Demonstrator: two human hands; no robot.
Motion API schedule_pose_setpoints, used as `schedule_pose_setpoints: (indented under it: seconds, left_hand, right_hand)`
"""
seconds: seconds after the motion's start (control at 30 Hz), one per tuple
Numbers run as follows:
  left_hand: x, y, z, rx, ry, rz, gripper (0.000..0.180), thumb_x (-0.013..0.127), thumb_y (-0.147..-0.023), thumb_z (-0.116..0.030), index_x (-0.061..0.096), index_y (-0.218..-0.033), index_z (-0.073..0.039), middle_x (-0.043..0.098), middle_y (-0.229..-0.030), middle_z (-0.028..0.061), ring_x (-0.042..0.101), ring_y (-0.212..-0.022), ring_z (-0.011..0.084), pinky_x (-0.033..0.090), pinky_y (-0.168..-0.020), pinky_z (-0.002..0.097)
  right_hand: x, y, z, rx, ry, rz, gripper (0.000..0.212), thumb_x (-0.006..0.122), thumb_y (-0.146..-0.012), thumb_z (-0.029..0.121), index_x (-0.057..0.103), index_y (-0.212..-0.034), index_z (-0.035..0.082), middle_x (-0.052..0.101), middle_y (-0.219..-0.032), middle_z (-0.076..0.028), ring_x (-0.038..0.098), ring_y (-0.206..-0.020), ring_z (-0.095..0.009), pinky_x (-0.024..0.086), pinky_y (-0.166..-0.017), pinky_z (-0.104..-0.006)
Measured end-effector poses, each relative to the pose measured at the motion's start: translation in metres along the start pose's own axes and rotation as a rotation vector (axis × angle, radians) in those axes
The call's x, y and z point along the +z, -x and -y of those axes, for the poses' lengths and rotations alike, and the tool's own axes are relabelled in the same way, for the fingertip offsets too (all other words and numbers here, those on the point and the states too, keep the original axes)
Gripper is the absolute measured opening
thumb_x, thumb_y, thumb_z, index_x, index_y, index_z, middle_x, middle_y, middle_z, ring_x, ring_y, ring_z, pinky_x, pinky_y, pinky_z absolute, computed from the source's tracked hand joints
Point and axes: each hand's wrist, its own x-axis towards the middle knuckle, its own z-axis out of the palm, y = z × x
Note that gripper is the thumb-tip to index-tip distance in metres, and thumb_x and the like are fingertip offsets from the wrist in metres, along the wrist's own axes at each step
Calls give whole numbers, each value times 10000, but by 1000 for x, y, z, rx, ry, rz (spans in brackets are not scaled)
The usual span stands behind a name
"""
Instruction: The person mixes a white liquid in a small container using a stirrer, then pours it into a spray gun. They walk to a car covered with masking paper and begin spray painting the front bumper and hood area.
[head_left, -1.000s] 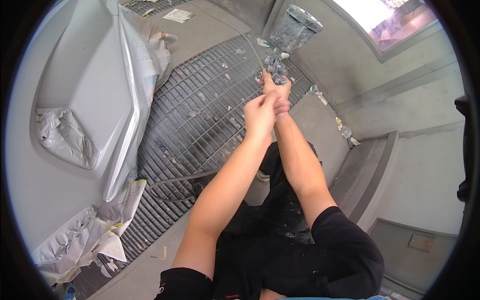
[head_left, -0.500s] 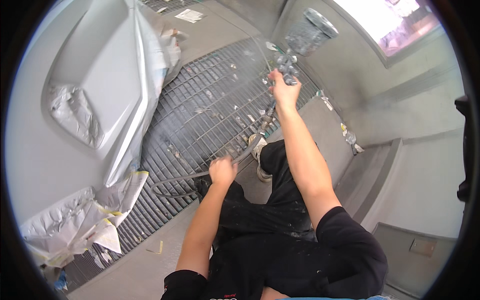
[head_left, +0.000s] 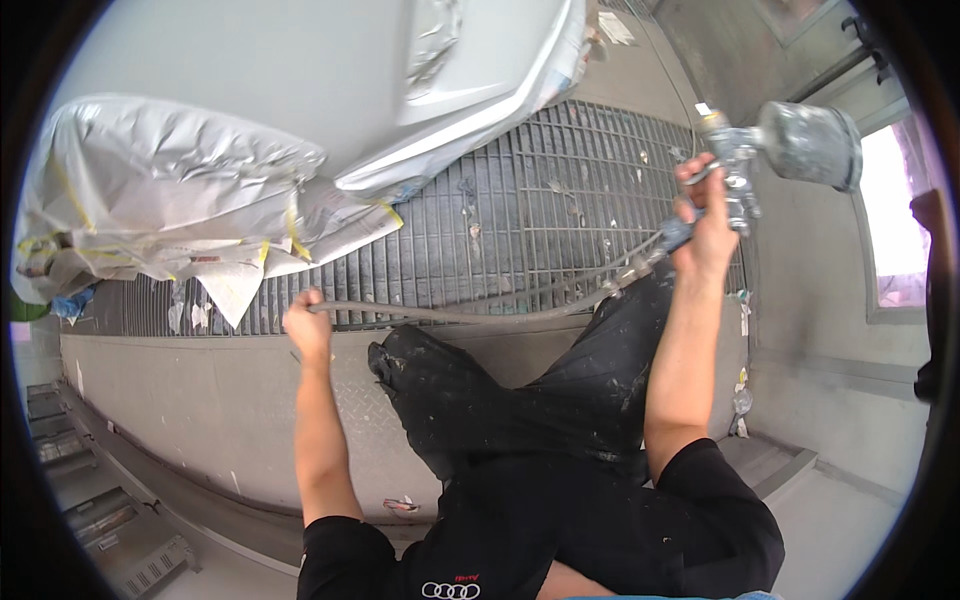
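My right hand (head_left: 708,232) is wrapped round the grip of a spray gun (head_left: 738,160), out to the right. The gun's paint-smeared cup (head_left: 808,147) juts sideways to the right, and its nozzle end points away from me. From the bottom of the grip, a grey air hose (head_left: 480,316) runs left across the floor grating to my left hand (head_left: 307,322), which is closed round it. Left of the gun and far side of the hose lies a silver-grey car body panel (head_left: 330,60), edged with silver masking film (head_left: 170,150) and paper.
Floor grating (head_left: 540,210) littered with paint scraps stretches between the panel and my legs. Masking paper with yellow tape (head_left: 235,290) hangs over its edge. A booth wall with a bright window (head_left: 898,220) stands at right. Metal steps or vents (head_left: 110,520) lie lower left.
My view has swung left, showing more of the masked panel. The left hand has moved left with the hose, drawing it straighter. The spray gun has turned, its cup now pointing right.
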Motion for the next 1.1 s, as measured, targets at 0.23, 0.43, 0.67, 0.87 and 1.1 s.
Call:
schedule_pose_setpoints:
  seconds: [0.23, 0.43, 0.67, 0.87, 1.1]
  left_hand:
    - [-102, 7, 2, 501, -208, 5, 406, 835, -839, -253, 534, -611, -102, 574, -544, 111, 600, -523, 348, 473, -530, 452]
    - [-128, 81, 31, 457, -115, 209, 392, 902, -766, -266, 564, -661, -97, 572, -568, 98, 597, -534, 335, 467, -526, 433]
    - [-163, 135, 62, 142, -120, 223, 361, 906, -755, -234, 590, -679, -79, 599, -610, 113, 583, -538, 357, 450, -513, 428]
    - [-152, 145, 46, 194, -121, 229, 353, 905, -757, -228, 593, -676, -84, 583, -587, 101, 572, -522, 332, 442, -503, 420]
    - [-107, 126, -20, 364, -98, 287, 338, 888, -758, -206, 586, -664, -88, 581, -595, 91, 587, -527, 312, 439, -506, 416]
  right_hand:
    - [83, 102, -132, 194, 397, -129, 99, 750, -978, 143, 745, -1010, 50, 750, -880, -25, 659, -762, -56, 459, -546, -230]
    - [106, 145, -212, 20, 493, 132, 107, 759, -961, 108, 737, -955, 3, 722, -854, 4, 622, -783, -60, 500, -758, -249]
    - [149, 173, -244, 101, 367, 365, 118, 790, -925, 93, 735, -946, -9, 738, -858, -17, 620, -764, -57, 493, -691, -246]
    - [147, 153, -247, 162, 319, 547, 113, 807, -876, 35, 729, -930, -25, 769, -896, -60, 701, -832, -96, 551, -766, -249]
    - [75, 100, -235, 188, 390, 276, 97, 788, -909, 51, 722, -947, -9, 749, -888, -39, 689, -815, -101, 541, -751, -252]
